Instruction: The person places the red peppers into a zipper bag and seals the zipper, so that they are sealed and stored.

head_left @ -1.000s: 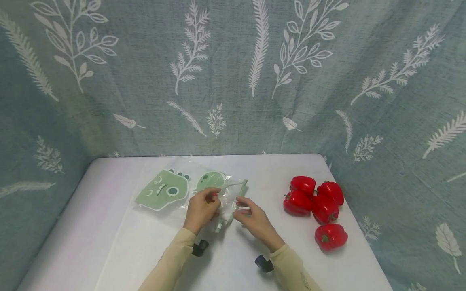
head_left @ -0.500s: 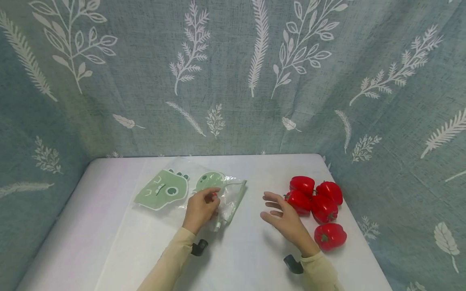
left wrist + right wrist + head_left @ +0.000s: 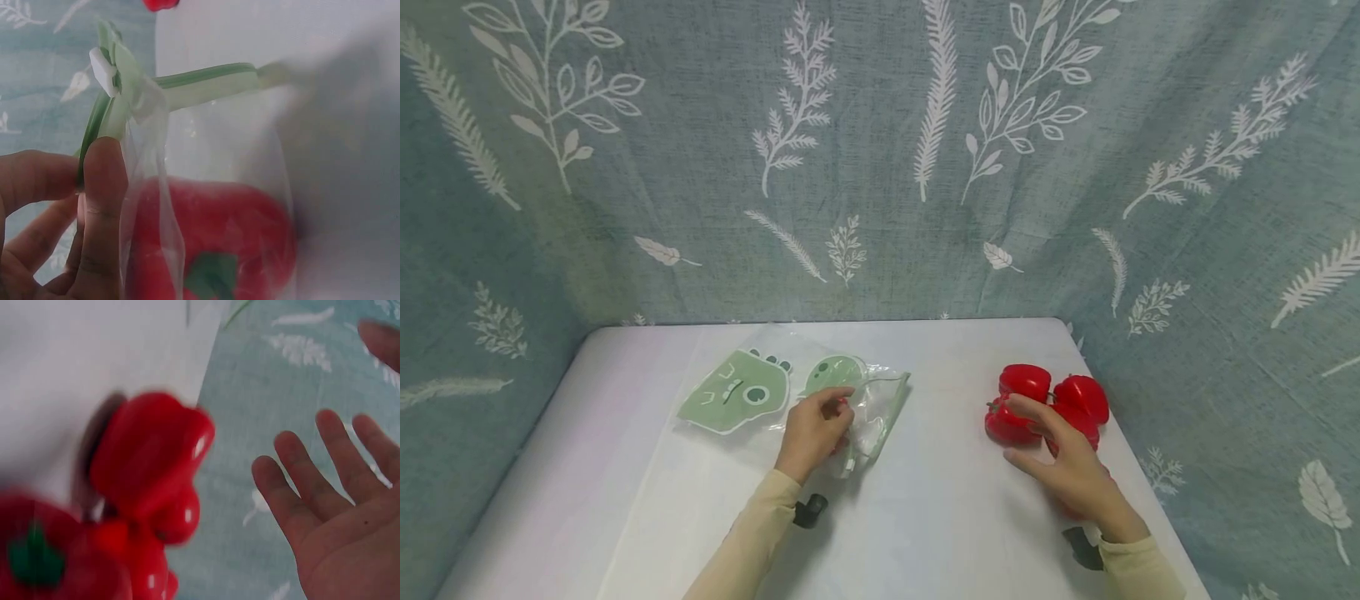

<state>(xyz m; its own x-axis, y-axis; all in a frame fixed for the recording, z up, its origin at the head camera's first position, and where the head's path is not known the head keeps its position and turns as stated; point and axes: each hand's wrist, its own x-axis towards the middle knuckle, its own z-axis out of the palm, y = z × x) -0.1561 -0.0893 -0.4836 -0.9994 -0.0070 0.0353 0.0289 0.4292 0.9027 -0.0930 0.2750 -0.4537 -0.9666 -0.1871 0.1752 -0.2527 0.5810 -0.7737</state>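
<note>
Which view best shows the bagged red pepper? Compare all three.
The left wrist view: the red pepper appears large through the clear bag, green stem included. The head view shows only red patches of it by the left hand; the right wrist view shows other peppers instead.

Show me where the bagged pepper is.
In the left wrist view, the pepper is at the bottom middle, inside the clear bag, just right of the left hand.
</note>
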